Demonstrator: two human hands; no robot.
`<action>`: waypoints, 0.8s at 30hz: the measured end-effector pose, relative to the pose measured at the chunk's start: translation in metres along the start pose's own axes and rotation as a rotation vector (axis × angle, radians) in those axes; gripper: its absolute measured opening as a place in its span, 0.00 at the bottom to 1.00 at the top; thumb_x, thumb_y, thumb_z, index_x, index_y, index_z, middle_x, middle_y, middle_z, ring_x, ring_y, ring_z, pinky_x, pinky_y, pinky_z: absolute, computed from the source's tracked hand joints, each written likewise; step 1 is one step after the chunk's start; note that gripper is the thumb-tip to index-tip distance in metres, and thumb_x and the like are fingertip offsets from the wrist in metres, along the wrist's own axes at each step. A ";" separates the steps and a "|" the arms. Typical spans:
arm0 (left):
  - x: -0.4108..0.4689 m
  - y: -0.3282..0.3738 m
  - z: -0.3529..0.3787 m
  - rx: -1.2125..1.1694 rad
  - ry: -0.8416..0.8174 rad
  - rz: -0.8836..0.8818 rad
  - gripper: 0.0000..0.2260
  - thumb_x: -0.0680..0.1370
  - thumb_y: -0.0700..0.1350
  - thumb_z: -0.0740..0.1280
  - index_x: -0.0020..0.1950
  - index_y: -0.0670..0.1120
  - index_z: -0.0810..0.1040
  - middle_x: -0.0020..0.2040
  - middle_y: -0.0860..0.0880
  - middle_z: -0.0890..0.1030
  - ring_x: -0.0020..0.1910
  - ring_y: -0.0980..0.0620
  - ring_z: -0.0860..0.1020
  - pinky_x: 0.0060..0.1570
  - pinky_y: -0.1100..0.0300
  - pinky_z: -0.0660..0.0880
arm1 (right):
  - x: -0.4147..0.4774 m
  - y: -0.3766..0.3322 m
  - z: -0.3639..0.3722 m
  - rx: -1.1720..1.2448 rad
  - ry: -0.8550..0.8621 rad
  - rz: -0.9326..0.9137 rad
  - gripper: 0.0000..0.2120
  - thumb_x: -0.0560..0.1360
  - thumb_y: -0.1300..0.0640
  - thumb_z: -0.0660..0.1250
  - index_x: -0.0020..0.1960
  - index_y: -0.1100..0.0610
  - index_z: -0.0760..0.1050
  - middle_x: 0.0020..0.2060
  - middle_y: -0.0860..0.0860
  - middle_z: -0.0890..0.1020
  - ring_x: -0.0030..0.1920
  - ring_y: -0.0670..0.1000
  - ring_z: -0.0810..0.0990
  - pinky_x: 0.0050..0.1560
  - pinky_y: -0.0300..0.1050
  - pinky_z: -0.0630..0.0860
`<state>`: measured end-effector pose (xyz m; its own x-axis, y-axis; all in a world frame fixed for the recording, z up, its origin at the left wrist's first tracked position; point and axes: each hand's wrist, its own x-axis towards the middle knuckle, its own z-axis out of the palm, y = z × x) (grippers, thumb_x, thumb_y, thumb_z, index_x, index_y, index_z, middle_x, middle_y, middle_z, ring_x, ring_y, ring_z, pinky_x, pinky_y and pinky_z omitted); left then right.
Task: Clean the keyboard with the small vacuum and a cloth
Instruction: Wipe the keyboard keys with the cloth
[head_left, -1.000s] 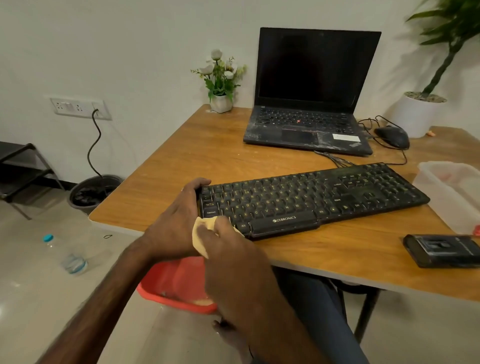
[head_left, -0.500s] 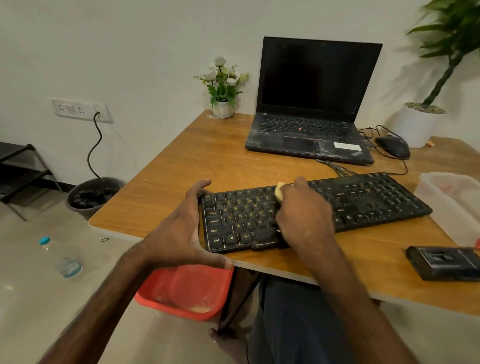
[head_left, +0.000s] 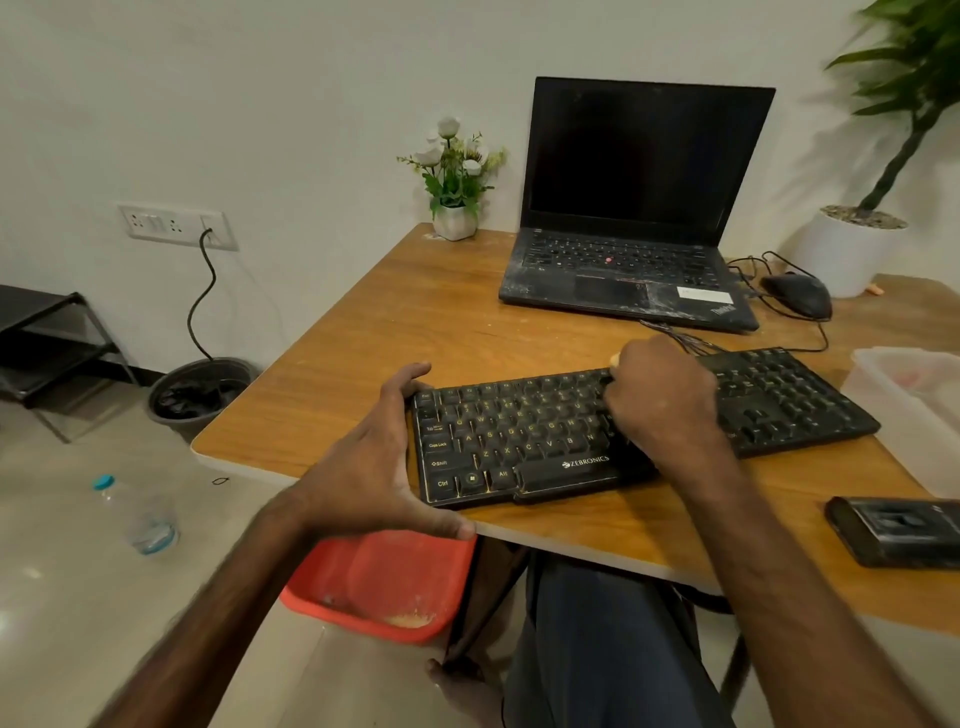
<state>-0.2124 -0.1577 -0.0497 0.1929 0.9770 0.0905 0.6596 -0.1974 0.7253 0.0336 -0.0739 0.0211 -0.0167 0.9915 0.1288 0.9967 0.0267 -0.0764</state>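
On the counter (head_left: 415, 322), the keyboard (head_left: 519, 441) sits with its end between the spread thumb and fingers (head_left: 410, 375) of the left hand (head_left: 363, 467), apparently to stop it sliding, while the right hand (head_left: 660, 400), fingers curled round the cloth (head_left: 615, 358), presses it on the middle keys.

Matt black plastic keyboard (head_left: 545, 436), smooth wood-grain table (head_left: 405, 322), glossy floor (head_left: 62, 545)
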 end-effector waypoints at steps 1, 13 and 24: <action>0.000 0.000 0.000 -0.001 -0.002 0.003 0.67 0.52 0.68 0.81 0.76 0.65 0.38 0.70 0.69 0.59 0.66 0.77 0.60 0.69 0.68 0.62 | -0.003 -0.011 0.004 0.037 -0.008 -0.033 0.07 0.79 0.55 0.65 0.52 0.57 0.76 0.52 0.55 0.76 0.43 0.51 0.75 0.41 0.46 0.72; 0.001 0.001 0.003 0.014 0.055 -0.011 0.69 0.53 0.63 0.85 0.76 0.67 0.35 0.77 0.54 0.63 0.71 0.57 0.71 0.70 0.52 0.71 | -0.052 -0.096 0.017 0.197 -0.135 -0.689 0.18 0.78 0.59 0.63 0.66 0.47 0.74 0.50 0.47 0.67 0.48 0.51 0.75 0.44 0.47 0.70; 0.001 -0.002 0.001 -0.019 0.028 -0.023 0.68 0.54 0.63 0.84 0.77 0.64 0.36 0.76 0.56 0.61 0.74 0.56 0.65 0.73 0.57 0.66 | -0.036 -0.066 -0.004 0.334 -0.313 -0.781 0.14 0.79 0.53 0.65 0.60 0.38 0.79 0.40 0.38 0.74 0.43 0.43 0.75 0.41 0.42 0.74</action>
<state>-0.2129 -0.1561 -0.0518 0.1572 0.9832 0.0926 0.6493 -0.1735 0.7405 -0.0317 -0.1118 0.0251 -0.7478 0.6639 -0.0065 0.6188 0.6935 -0.3690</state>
